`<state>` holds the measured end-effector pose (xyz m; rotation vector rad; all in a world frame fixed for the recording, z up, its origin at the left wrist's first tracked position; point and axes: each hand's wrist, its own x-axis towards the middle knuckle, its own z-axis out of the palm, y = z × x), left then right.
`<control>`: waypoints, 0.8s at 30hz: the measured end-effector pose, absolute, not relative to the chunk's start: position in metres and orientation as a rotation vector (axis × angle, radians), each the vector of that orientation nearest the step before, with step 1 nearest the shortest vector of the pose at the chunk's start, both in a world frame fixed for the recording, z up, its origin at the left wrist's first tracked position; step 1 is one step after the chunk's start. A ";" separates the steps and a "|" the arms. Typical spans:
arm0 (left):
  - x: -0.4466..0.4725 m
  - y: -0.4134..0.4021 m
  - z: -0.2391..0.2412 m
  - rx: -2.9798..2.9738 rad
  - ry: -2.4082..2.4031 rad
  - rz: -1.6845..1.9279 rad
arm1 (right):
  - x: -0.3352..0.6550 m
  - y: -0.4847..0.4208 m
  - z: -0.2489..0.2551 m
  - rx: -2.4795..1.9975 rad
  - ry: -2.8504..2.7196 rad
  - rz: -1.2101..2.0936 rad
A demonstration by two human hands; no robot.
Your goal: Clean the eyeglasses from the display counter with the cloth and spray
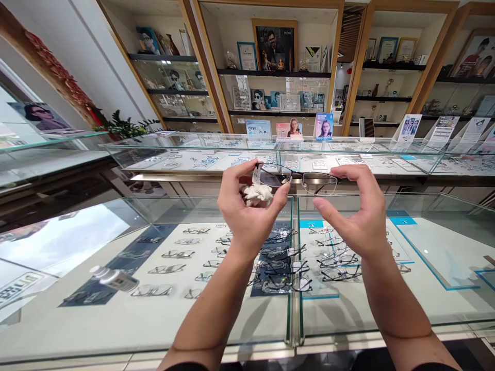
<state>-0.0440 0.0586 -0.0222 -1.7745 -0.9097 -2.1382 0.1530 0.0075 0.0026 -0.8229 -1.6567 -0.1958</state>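
I hold a pair of thin black-framed glasses (pixel 305 180) up in front of me above a glass display counter (pixel 154 319). My left hand (pixel 249 206) pinches the left lens between thumb and fingers through a crumpled white tissue (pixel 258 193). My right hand (pixel 358 208) curls around the right end of the frame, thumb below and fingers above, touching the temple side. Both hands are at chest height, well above the counter top.
Under the counter glass lie rows of spectacle frames (pixel 286 263). A small spray bottle (pixel 114 278) lies on the glass at the left. A second glass counter (pixel 270 152) stands beyond, with leaflets and display shelves (pixel 270 72) behind it. A plant (pixel 124 126) stands at the far left.
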 end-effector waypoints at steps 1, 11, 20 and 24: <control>-0.043 0.058 -0.022 -1.756 -0.926 -2.145 | 0.153 0.008 0.002 -0.817 -1.643 -0.207; -0.041 0.051 -0.020 -1.748 -1.022 -2.262 | 0.151 0.010 0.001 -0.830 -1.584 -0.223; -0.045 0.036 -0.012 -1.866 -1.139 -2.190 | 0.153 0.009 0.002 -0.822 -1.487 -0.252; -0.047 0.034 -0.011 -1.827 -1.111 -2.140 | 0.154 0.009 0.002 -0.825 -1.473 -0.229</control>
